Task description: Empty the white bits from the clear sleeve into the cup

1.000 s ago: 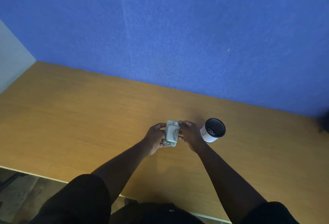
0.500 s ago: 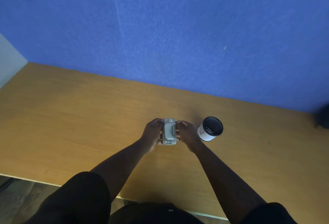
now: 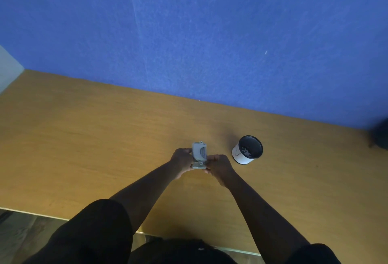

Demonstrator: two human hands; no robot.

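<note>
I hold a small clear sleeve (image 3: 199,154) upright over the wooden table (image 3: 105,148), between both hands. My left hand (image 3: 182,159) grips its left side. My right hand (image 3: 217,166) pinches its lower end. The sleeve looks greyish and its contents are too small to make out. A white cup (image 3: 241,156) with a dark inside stands on the table just right of my right hand, apart from it. Several white bits (image 3: 246,151) lie in the cup's bottom.
A blue wall (image 3: 210,43) rises behind the table's far edge. A dark object (image 3: 381,135) sits at the far right edge of the view. The table's near edge (image 3: 42,215) runs above the floor at the lower left.
The sleeve has been turned from tilted to upright, and my right hand has slid down to its lower end. The cup has stayed in place.
</note>
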